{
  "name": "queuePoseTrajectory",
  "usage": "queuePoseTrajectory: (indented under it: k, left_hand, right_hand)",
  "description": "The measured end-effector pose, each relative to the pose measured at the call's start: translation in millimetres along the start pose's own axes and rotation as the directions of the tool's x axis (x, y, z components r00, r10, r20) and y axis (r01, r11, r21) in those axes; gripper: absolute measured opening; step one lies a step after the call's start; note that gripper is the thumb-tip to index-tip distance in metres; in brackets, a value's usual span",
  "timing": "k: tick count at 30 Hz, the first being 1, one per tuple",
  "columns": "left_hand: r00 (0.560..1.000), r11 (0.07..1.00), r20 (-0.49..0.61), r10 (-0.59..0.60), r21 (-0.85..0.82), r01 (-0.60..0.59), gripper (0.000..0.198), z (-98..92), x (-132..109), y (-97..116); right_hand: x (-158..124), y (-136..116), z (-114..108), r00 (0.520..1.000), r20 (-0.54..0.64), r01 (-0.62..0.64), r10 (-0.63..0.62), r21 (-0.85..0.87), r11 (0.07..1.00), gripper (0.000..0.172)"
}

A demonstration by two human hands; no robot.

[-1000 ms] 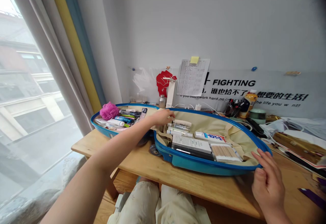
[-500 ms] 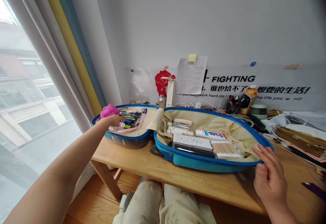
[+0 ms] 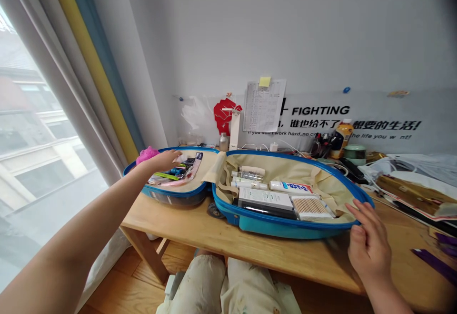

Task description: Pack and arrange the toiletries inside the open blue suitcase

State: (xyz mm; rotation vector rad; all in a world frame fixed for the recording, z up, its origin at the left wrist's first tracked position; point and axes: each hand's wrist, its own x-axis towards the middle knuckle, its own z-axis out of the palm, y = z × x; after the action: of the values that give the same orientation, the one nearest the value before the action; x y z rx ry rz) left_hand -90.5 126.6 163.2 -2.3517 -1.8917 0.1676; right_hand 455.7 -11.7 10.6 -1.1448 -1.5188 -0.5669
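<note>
An open blue suitcase (image 3: 285, 231) with a beige lining lies across the desk. Over its left half, my left hand (image 3: 166, 160) is stretched out palm down, fingers extended, above a bag of small items (image 3: 185, 170). A pink bath puff (image 3: 147, 155) sits beside that wrist. My right hand (image 3: 369, 238) rests with spread fingers on the rim at the right end. In the right half lie a toothpaste tube (image 3: 290, 187), a pack of cotton swabs (image 3: 312, 207), a white box (image 3: 264, 198) and several small tubes and bottles (image 3: 249, 183).
The suitcase stands on a wooden desk (image 3: 193, 232). Along the back are an orange drink bottle (image 3: 341, 138), a green jar (image 3: 354, 154) and a small clear bottle (image 3: 223, 141). A brown pouch (image 3: 410, 192) and purple strips (image 3: 433, 261) lie at the right. Curtains (image 3: 82, 66) hang left.
My left hand has lifted and moved slightly right over the small items, its fingers now stretched out. The right hand stays on the rim. The view has shifted a little.
</note>
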Motion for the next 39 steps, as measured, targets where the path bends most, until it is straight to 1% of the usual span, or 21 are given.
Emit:
queuePoseTrajectory:
  k: [2, 3, 4, 5, 6, 7, 9, 10, 12, 14, 17, 23, 28, 31, 33, 36, 38, 39]
  left_hand:
    - [0.994, 0.995, -0.075, 0.074, -0.058, -0.079, 0.059, -20.5, 7.2, 34.2]
    - [0.981, 0.977, -0.124, 0.152, -0.131, -0.168, 0.061, -29.9, 11.0, 55.9]
    - [0.958, 0.943, -0.157, 0.241, -0.194, -0.269, 0.062, -38.0, 15.0, 80.1]
    - [0.933, 0.905, -0.164, 0.321, -0.236, -0.353, 0.061, -44.3, 19.3, 105.7]
    - [0.911, 0.871, -0.151, 0.384, -0.267, -0.412, 0.06, -48.5, 23.8, 132.0]
    - [0.892, 0.846, -0.123, 0.436, -0.283, -0.452, 0.059, -50.4, 28.8, 157.8]
    - [0.853, 0.809, -0.059, 0.518, -0.289, -0.512, 0.059, -48.6, 40.0, 204.6]
    - [0.849, 0.814, -0.015, 0.528, -0.277, -0.511, 0.058, -45.6, 45.9, 224.3]
    - [0.847, 0.827, 0.058, 0.528, -0.262, -0.498, 0.059, -37.7, 57.3, 254.7]
    - [0.845, 0.835, 0.105, 0.525, -0.255, -0.487, 0.06, -30.0, 66.5, 273.6]
    - [0.834, 0.834, 0.143, 0.533, -0.252, -0.49, 0.06, -20.5, 74.5, 285.8]
    - [0.82, 0.825, 0.165, 0.549, -0.266, -0.499, 0.055, -6.4, 77.6, 289.3]
    - [0.81, 0.807, 0.163, 0.564, -0.318, -0.498, 0.042, -3.2, 77.2, 289.9]
    - [0.811, 0.796, 0.146, 0.566, -0.352, -0.493, 0.041, -5.2, 75.9, 288.5]
    - [0.82, 0.791, 0.123, 0.559, -0.375, -0.483, 0.04, -7.9, 74.7, 286.0]
    - [0.849, 0.79, 0.061, 0.524, -0.406, -0.459, 0.04, -14.8, 73.2, 277.0]
    - [0.879, 0.797, -0.007, 0.477, -0.418, -0.436, 0.04, -20.6, 72.6, 264.0]
    - [0.896, 0.806, -0.049, 0.441, -0.418, -0.42, 0.041, -23.3, 72.5, 254.2]
  right_hand:
    - [0.4, -0.9, -0.3, 1.0, 0.0, -0.01, 0.01, -0.009, 1.0, 0.039]
    - [0.8, -1.7, -0.6, 1.0, -0.002, -0.01, 0.01, -0.005, 1.0, 0.038]
    - [1.2, -2.5, -0.9, 1.0, -0.005, -0.006, 0.006, 0.003, 1.0, 0.038]
    - [1.6, -3.4, -1.2, 1.0, -0.007, 0.001, -0.001, 0.012, 1.0, 0.037]
    - [2.0, -4.2, -1.5, 1.0, -0.007, 0.007, -0.007, 0.021, 1.0, 0.036]
    - [2.2, -4.8, -1.8, 1.0, -0.007, 0.011, -0.011, 0.028, 1.0, 0.036]
    - [2.2, -5.3, -2.3, 1.0, -0.004, 0.011, -0.011, 0.033, 0.999, 0.036]
    - [1.9, -5.2, -2.4, 1.0, -0.001, 0.009, -0.009, 0.033, 0.999, 0.035]
    - [1.1, -4.5, -2.6, 1.0, 0.007, 0.001, -0.001, 0.034, 0.999, 0.035]
    - [0.2, -3.7, -2.7, 1.0, 0.012, -0.006, 0.006, 0.038, 0.999, 0.036]
    - [-0.8, -3.3, -2.6, 1.0, 0.016, -0.005, 0.004, 0.04, 0.999, 0.037]
    - [-1.9, -2.8, -1.8, 1.0, 0.01, 0.001, -0.001, 0.043, 0.999, 0.036]
    - [-1.0, -1.1, -2.3, 1.0, 0.015, -0.004, 0.004, 0.035, 0.999, 0.035]
    - [-0.1, -1.1, -2.1, 1.0, 0.011, -0.002, 0.002, 0.023, 1.0, 0.035]
    - [0.4, -1.3, -1.5, 1.0, 0.0, 0.0, 0.0, 0.025, 1.0, 0.035]
    - [0.6, -1.2, -0.1, 1.0, -0.01, 0.012, -0.012, 0.032, 0.999, 0.035]
    - [0.6, -0.9, 0.6, 1.0, -0.014, 0.024, -0.023, 0.037, 0.999, 0.036]
    - [0.4, -0.7, 0.9, 1.0, -0.017, 0.027, -0.026, 0.038, 0.999, 0.036]
